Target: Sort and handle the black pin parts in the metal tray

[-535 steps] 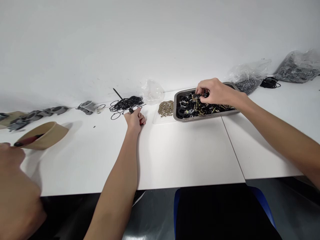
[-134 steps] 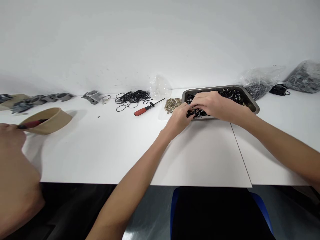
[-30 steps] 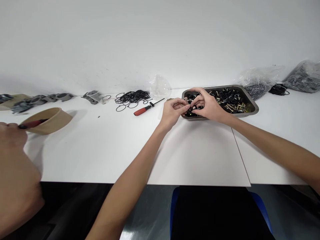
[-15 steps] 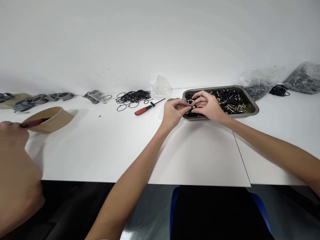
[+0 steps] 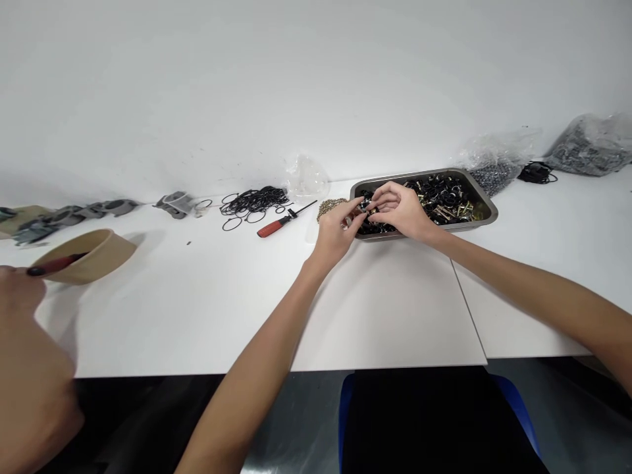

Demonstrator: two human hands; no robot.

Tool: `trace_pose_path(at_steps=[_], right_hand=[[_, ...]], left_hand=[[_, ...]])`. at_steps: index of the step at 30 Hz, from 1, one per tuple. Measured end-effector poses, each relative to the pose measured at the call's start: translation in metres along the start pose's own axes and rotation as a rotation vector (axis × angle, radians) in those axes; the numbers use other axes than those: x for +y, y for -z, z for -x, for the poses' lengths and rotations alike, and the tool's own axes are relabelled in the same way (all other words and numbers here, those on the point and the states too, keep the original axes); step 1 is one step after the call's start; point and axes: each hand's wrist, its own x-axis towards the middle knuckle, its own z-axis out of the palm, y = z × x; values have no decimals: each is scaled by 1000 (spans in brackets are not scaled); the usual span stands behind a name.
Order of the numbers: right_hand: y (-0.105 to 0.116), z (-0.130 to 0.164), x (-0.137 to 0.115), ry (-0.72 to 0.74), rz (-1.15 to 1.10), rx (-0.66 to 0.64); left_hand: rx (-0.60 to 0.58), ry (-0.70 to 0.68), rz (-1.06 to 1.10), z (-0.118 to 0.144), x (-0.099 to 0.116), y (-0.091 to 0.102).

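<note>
My left hand point(image 5: 337, 232) is at the near left corner of a metal tray point(image 5: 424, 232), thumb and forefinger pinched on a small black and silver part point(image 5: 364, 205). My right hand point(image 5: 402, 212) meets it from the other side, over the tray, with curled fingertips at the same part. Fingers hide much of the part, so its kind cannot be made out. Black pieces and brassy screws point(image 5: 451, 210) fill the tray. Just left of it lies a heap of small brass-coloured pieces point(image 5: 330, 207), partly behind my left hand.
A red-handled screwdriver point(image 5: 271, 228) lies beside black rings point(image 5: 259, 199) and a clear plastic bag point(image 5: 305, 179). At left, another person's hand point(image 5: 17, 296) holds a red-and-black tool at a tan ring-shaped piece point(image 5: 106, 257). Grey fittings point(image 5: 175, 204) and filled bags point(image 5: 590, 148) line the wall.
The view has shifted slightly, so the tray and bags appear further left. My left thumb and forefinger have parted a little, showing more of the small part. Both hands stay together at the tray.
</note>
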Motion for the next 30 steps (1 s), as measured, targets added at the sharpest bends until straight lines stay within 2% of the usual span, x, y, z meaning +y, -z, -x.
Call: trace_pose_path(at_steps=[4,10,13,18,22,25,30], right_hand=[[0,0,0,7,-40,53],[1,-1,-1,3,-49,35],[3,0,-3,-14,-57,22],[6,1,-6,-102,-105,7],[9,-1,-5,-163,-91,-74],[11,-3,-2,-200,-78,-138],[12,-4,-3,-225,-70,-179]], left_hand=[[-54,-92,-110,1,-2,1],[-129,-147,-216,3,0,-2],[-77,-92,-103,4,2,-4],[99,136,265,-1,6,-3],[135,281,522,-5,7,1],[150,321,583,-6,6,3],[117,319,555,-3,3,0]])
